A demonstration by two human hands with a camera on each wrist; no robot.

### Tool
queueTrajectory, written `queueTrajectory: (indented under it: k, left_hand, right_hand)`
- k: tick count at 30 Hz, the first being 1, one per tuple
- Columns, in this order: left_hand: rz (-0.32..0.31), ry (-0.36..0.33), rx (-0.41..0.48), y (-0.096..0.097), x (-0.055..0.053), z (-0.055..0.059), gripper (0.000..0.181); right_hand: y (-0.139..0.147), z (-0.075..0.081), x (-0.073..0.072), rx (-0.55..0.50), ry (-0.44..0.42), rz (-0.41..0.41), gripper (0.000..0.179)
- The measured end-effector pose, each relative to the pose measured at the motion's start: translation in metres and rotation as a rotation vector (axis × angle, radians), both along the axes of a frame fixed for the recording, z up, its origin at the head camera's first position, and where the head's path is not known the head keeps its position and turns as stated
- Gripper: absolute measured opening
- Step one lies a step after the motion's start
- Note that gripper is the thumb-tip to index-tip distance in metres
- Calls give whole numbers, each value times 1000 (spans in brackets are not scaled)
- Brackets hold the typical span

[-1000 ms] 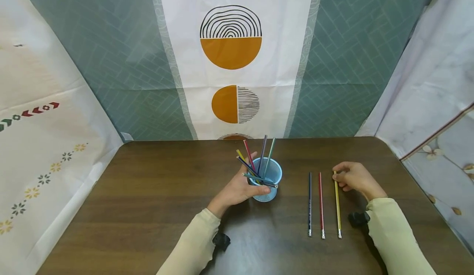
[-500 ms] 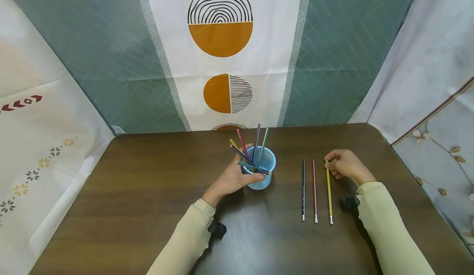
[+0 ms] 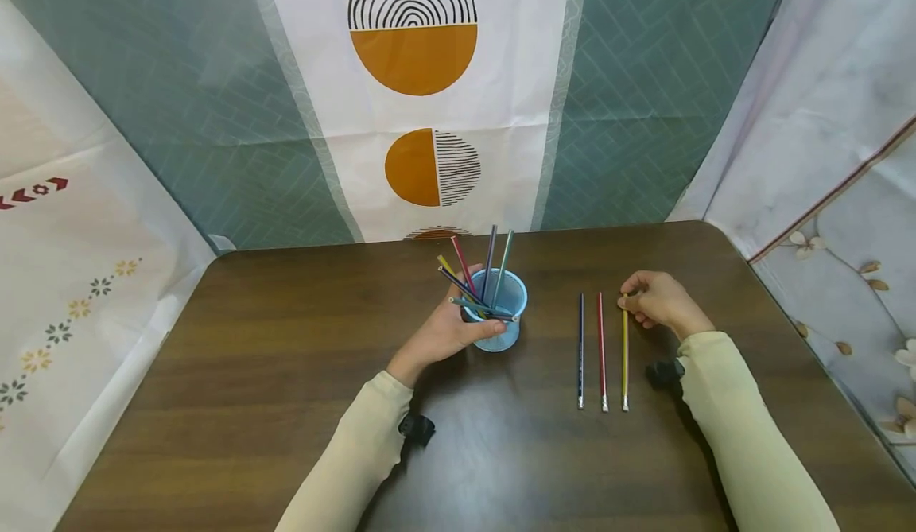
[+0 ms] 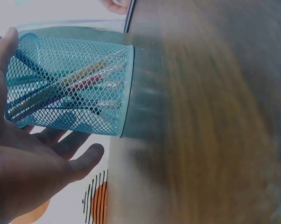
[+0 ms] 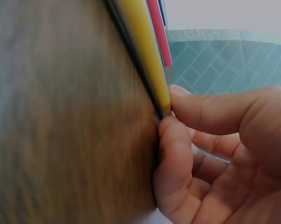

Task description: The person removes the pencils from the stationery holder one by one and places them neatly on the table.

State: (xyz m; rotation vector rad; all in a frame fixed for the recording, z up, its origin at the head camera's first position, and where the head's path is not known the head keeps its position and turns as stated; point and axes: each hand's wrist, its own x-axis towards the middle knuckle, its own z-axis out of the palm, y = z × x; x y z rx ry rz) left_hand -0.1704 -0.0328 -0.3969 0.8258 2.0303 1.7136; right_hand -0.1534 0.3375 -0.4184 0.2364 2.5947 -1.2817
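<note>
My left hand (image 3: 438,335) grips a light blue mesh pencil cup (image 3: 499,338), thumb at the near side of its rim and fingers behind. Several colored pencils lean out of the cup; through the mesh (image 4: 70,84) their lower ends show in the left wrist view. On the right, my right hand (image 3: 664,303) pinches the far end of a yellow pencil (image 3: 626,357) between thumb and index finger, and the pencil lies along the table. Left of it, a red pencil (image 3: 603,353) and a dark blue pencil (image 3: 581,349) lie side by side, eraser ends toward me.
The brown wooden table (image 3: 272,373) carries everything. Patterned cloth hangs behind its far edge, with a white printed panel (image 3: 508,63) in the middle. Pale curtains (image 3: 823,158) flank both sides.
My right hand has shifted the yellow pencil left, nearer the red one and more in line with it. The head view has tilted slightly. My left hand keeps its hold on the cup.
</note>
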Motion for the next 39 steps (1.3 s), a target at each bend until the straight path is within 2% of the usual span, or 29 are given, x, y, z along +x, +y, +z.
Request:
queueTrajectory:
  k: [5, 7, 14, 21, 25, 34, 39]
  left_hand:
    - [30, 12, 9, 3, -9, -21, 91]
    - [33, 20, 10, 3, -10, -24, 91]
    - [39, 44, -12, 4, -10, -23, 93]
    - [30, 23, 3, 2, -8, -24, 94]
    - [32, 34, -12, 1, -8, -23, 96]
    - [45, 45, -43, 2, -7, -22, 96]
    - [36, 38, -26, 2, -7, -21, 96]
  right_hand:
    - [-3, 0, -2, 54, 17, -7, 28]
    - [-5, 0, -2, 86, 17, -17, 28]
    - [-7, 0, -4, 140, 26, -24, 34]
    - [-3, -1, -4, 52, 7, 40, 23]
    - [-3, 2, -1, 16, -13, 55, 27]
    - [-8, 1, 0, 133, 4, 37, 28]
    - [-7, 1, -2, 161, 11, 43, 25]
